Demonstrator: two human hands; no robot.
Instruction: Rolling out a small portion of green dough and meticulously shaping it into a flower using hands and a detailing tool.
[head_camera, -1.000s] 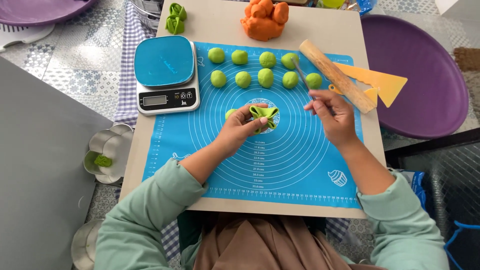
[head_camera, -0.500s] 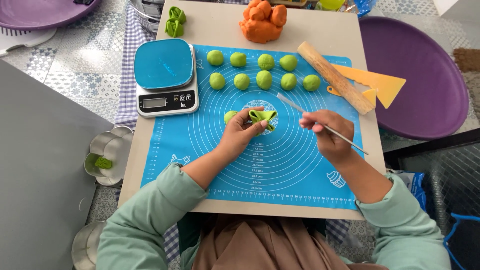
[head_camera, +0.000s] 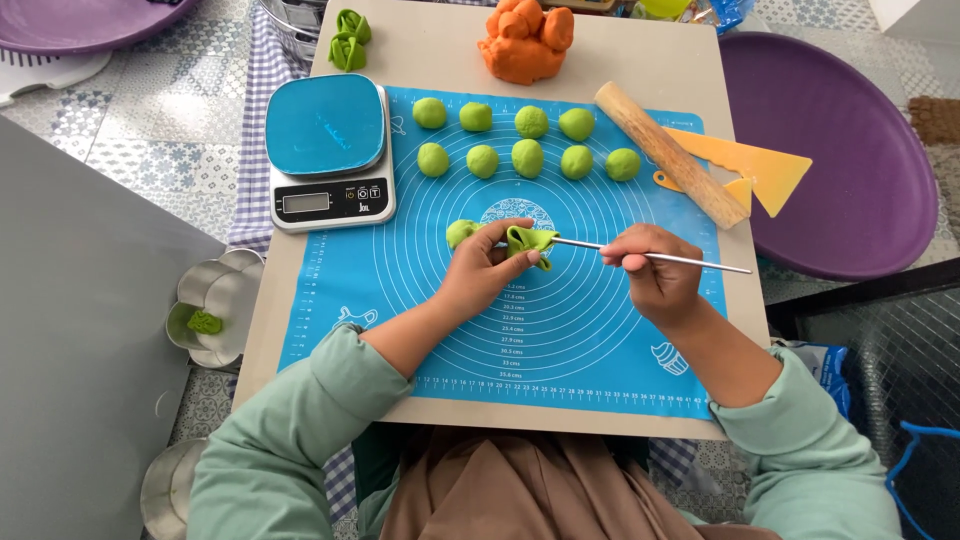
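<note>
Green folded dough piece sits at the middle of my blue mat, pinched in my left hand. My right hand is clenched round a thin metal stick, tip touching the dough; green balls line up beyond

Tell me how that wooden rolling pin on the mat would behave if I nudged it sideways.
The wooden rolling pin is a plain cylinder lying free across the blue mat edge, so it would probably roll. It looks stiff and solid. The yellow scraper beside it might stop it on that side.
</note>
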